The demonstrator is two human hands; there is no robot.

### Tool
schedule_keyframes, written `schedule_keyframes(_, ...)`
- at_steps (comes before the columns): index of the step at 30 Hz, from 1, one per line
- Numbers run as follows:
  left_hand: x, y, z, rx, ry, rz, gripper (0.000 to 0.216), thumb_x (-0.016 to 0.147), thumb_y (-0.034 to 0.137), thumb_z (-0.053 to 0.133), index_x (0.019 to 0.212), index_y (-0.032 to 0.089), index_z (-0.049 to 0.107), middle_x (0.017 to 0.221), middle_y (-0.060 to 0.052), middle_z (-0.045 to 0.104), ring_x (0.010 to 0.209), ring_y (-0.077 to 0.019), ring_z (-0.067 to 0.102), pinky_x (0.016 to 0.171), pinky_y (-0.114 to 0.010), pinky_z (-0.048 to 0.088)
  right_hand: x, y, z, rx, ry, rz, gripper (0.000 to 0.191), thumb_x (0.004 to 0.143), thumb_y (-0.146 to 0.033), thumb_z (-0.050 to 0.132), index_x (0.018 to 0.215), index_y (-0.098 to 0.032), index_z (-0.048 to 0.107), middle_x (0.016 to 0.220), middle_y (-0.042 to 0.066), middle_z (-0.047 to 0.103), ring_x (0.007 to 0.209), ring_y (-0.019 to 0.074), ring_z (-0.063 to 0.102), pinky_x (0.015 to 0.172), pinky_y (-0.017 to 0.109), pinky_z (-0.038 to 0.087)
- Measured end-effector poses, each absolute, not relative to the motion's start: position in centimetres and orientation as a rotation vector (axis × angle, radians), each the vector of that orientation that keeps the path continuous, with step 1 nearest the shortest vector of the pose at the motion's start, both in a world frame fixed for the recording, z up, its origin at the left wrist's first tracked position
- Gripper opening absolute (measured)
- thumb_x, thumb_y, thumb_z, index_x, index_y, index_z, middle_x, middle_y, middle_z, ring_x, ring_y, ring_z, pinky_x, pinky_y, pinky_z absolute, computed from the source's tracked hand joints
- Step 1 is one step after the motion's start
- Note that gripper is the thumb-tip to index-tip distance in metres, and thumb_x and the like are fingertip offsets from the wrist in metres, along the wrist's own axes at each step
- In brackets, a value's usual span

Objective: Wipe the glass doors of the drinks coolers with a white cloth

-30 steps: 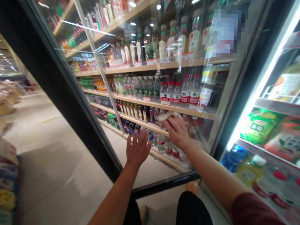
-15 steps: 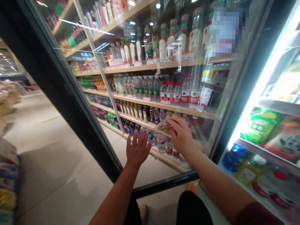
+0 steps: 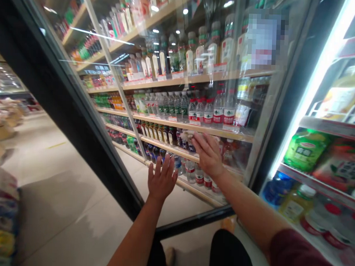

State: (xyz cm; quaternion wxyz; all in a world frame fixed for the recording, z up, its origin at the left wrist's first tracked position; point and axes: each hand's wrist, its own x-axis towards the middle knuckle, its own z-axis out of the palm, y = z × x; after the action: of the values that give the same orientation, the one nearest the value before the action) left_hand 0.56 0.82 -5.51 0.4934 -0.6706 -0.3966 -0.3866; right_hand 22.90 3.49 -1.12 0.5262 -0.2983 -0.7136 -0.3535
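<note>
Right hand (image 3: 208,153) grips a pale crumpled cloth (image 3: 186,135), fingers stretched together over it, cloth poking out past the fingertips, up against the glass door (image 3: 175,201). Left hand (image 3: 162,179) is open and holds nothing, fingers spread and pointing up, palm toward the same pane, lower than the right; can't tell if it touches. Black door frame (image 3: 188,222) runs below both hands and up the left side. Through the glass: wooden shelves with rows of bottles; red-capped water bottles (image 3: 218,111) above the right hand, green-labelled bottles (image 3: 169,105) next to them, red-labelled bottles (image 3: 199,177) on a lower shelf between the hands. Right of the door, a lit cooler has a green pouch (image 3: 306,151) on a shelf, with a white-capped yellow bottle (image 3: 297,203) below. Pale floor (image 3: 61,206) at left. Maroon sleeve (image 3: 295,249) on the right arm.
</note>
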Motion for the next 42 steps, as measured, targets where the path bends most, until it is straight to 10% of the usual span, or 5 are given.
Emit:
schedule_keyframes(20,0.5,0.8,-5.5,-1.646,-0.963,-0.944,0.072,0.094,0.032,0.061,0.156,0.015,0.028,0.148,-0.013,0.048,0.152,-0.0242,0.015,0.126,-0.044,0.01,22.1,2.3,-6.1,-0.551,-1.94,-0.82,0.046,0.099,-0.014,0.042,0.142,-0.025,0.054,0.131,0.001,0.068,0.128,0.0163,0.054,0.109,0.033,0.042)
schedule_keyframes(28,0.7,0.8,-5.3,-1.648,-0.952,-0.951,0.073,0.094,0.031,0.061,0.157,0.016,0.026,0.148,-0.012,0.048,0.152,-0.0237,0.014,0.126,-0.043,0.009,23.5,3.8,-0.1,-0.709,-1.615,-0.751,0.059,0.097,-0.013,0.047,0.153,-0.028,0.038,0.141,0.006,0.061,0.134,0.0227,0.05,0.111,0.043,0.042)
schedule_keyframes(35,0.5,0.8,-5.5,-1.673,-0.978,-0.943,0.067,0.098,0.032,0.052,0.156,0.014,0.026,0.149,-0.013,0.046,0.152,-0.0243,0.014,0.126,-0.045,0.009,21.8,1.5,-7.2,-0.52,-1.948,-0.804,0.042,0.098,-0.012,0.041,0.134,-0.024,0.061,0.125,0.0,0.072,0.123,0.0153,0.056,0.106,0.031,0.043)
schedule_keyframes(42,0.7,0.7,-5.4,-1.619,-0.955,-0.939,0.07,0.095,0.031,0.059,0.155,0.013,0.029,0.145,-0.013,0.051,0.152,-0.0254,0.017,0.126,-0.045,0.012,23.5,3.5,-1.9,-0.7,-1.58,-0.723,0.055,0.097,-0.01,0.047,0.149,-0.028,0.045,0.138,0.006,0.063,0.13,0.0218,0.05,0.11,0.041,0.042)
